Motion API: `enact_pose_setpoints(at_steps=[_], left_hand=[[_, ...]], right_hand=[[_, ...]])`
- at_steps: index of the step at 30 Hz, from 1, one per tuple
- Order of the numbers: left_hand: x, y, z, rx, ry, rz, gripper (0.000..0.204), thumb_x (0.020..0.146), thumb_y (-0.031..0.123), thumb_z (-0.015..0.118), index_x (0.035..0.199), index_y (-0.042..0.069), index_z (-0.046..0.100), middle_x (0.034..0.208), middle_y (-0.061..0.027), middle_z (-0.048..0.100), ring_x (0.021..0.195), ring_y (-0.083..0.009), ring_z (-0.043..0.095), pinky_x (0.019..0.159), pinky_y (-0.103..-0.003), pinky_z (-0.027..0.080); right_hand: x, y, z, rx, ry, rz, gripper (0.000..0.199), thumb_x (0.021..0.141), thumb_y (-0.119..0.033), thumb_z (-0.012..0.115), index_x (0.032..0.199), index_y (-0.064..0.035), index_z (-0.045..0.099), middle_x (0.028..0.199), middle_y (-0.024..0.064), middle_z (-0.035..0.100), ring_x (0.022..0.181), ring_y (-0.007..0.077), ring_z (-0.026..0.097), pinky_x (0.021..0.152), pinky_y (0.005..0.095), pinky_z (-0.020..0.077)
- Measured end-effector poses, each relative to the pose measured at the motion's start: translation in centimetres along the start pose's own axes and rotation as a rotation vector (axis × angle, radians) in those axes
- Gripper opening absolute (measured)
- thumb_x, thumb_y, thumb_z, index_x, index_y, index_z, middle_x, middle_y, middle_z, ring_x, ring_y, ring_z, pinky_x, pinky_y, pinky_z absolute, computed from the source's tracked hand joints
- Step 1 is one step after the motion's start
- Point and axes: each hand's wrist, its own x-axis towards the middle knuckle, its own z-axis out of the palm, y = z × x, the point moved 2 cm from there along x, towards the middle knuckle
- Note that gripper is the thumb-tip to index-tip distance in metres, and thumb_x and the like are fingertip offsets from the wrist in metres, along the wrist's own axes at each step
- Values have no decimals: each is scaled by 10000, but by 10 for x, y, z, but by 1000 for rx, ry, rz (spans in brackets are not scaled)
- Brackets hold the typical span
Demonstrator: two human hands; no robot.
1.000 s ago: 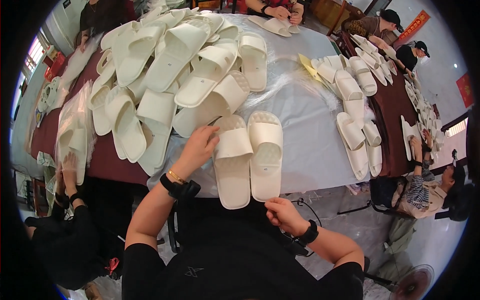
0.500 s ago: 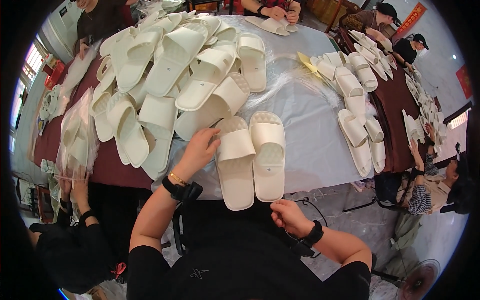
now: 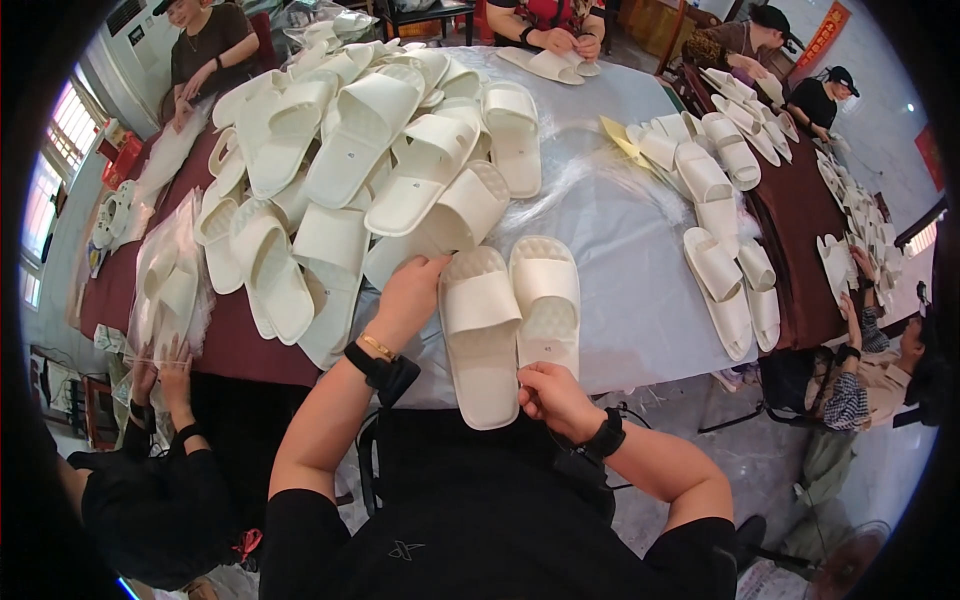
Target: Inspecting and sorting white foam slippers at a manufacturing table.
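Our fingers [image 3: 425, 275] of the left hand [image 3: 405, 300] lie spread on the grey-covered counter [image 3: 640, 260] beside the cream foam slipper pair [image 3: 510, 310], light and springy we judge, while right-hand [image 3: 550, 395] fingers pinch its heel edge.

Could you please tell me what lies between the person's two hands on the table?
In the head view, the left slipper of the cream pair lies between the left hand and the right hand.

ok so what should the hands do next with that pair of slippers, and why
Probably square up the pair: the left hand rests on the left slipper, which reaches nearer the table edge than the right slipper, while the right hand pinches at their heel ends.
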Motion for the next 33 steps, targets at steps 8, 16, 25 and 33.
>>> enact_pose_setpoints(at_steps=[8,16,25,33], left_hand=[[5,-7,11,205,-118,124,267,848,65,520,1040,116,700,907,-137,622,829,-333,646,719,-434,527],[15,-16,13,206,-136,54,103,824,96,604,882,50,676,866,-146,616,840,-357,611,748,-448,497],[6,-19,11,157,-60,62,123,839,148,568,838,40,628,837,-175,614,802,-383,605,722,-479,500],[2,-12,-4,-131,-73,-58,175,797,165,613,832,-3,648,733,-192,663,716,-371,648,660,-425,512]], right_hand=[[11,-4,5,-43,-31,-16,155,925,-170,539,953,-19,556,673,40,584,487,102,509,422,235,366],[30,-11,4,-60,-28,-72,152,921,-173,548,930,-22,558,679,36,585,485,95,512,415,242,376],[19,-11,-5,-178,-142,-134,201,934,-221,592,892,-25,591,728,33,605,580,108,574,518,250,462],[-15,-11,-50,-906,60,-701,161,880,-156,599,863,-9,662,723,136,670,659,270,656,604,388,507]])
